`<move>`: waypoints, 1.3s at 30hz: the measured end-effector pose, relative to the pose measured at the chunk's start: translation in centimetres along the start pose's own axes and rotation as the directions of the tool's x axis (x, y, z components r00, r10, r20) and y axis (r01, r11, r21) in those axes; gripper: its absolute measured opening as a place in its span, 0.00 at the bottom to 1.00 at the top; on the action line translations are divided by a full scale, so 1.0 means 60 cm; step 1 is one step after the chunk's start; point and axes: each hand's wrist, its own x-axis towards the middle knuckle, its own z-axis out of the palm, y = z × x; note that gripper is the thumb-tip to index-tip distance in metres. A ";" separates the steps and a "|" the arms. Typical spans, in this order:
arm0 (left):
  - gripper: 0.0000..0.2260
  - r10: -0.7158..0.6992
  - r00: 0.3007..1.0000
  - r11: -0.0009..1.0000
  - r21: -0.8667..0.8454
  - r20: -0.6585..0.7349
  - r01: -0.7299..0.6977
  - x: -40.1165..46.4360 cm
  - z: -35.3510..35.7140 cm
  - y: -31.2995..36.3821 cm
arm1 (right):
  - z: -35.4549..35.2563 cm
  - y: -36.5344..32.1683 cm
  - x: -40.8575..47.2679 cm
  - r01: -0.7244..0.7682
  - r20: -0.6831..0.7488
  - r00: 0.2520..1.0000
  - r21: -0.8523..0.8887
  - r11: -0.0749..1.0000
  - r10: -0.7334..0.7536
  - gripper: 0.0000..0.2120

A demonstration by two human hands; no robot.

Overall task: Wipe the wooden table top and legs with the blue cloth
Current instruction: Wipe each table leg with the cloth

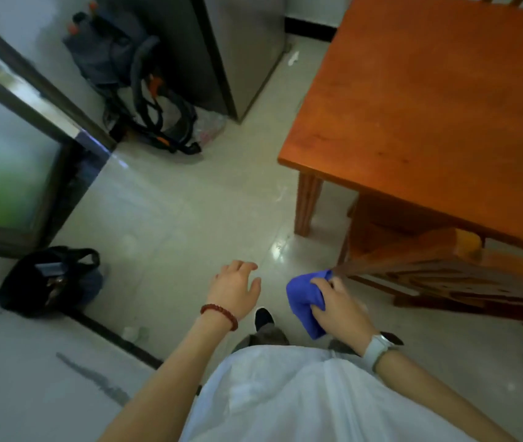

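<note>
A pale tiled floor fills the middle of the view, glossy in patches where light reflects off it. At the upper right stands the wooden counter, its orange-brown top bare, with one turned leg showing below the near-left corner. Under the near edge sits a wooden chair of the same colour, pushed partly beneath the top.

The person stands at the bottom of the frame in a white shirt, with one dark shoe visible on the floor between the arms. The right hand grips the blue cloth, fingers curled round the bunched fabric, which hangs out to the left of the knuckles. The cloth is held low, just beside the corner of the chair and below the counter's near edge, apart from the top itself. A pale watch sits on that wrist.

The left hand hangs in the air over the floor, fingers loosely spread and holding nothing; a bracelet of dark red beads circles its wrist.

Against the far wall a grey backpack with orange accents leans beside a tall grey cabinet. At the left is a glass door in a dark metal frame, and near its lower corner a black bag sits open on the floor.
</note>
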 end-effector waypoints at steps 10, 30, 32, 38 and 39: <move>0.16 -0.100 0.994 0.990 -0.099 -0.033 0.096 0.146 -0.126 -0.100 | -0.078 -0.177 0.191 -0.013 -0.075 0.997 0.020 1.000 0.015 0.22; 0.14 0.148 0.989 0.988 -0.045 -0.015 -0.149 0.697 -0.485 -0.089 | -0.408 -0.350 0.622 -0.118 -0.304 0.904 0.496 0.860 0.299 0.23; 0.14 0.219 0.976 0.975 -0.039 0.011 -0.219 0.774 -0.525 -0.094 | -0.440 -0.360 0.674 -0.183 -0.306 0.870 0.528 0.829 0.387 0.24; 0.15 0.296 0.953 0.954 0.018 0.070 -0.298 0.972 -0.675 -0.128 | -0.527 -0.407 0.782 -0.270 -0.345 0.727 0.651 0.709 0.593 0.23; 0.15 0.290 0.953 0.956 0.023 0.086 -0.293 0.997 -0.694 -0.130 | -0.540 -0.414 0.790 -0.271 -0.357 0.702 0.666 0.695 0.616 0.23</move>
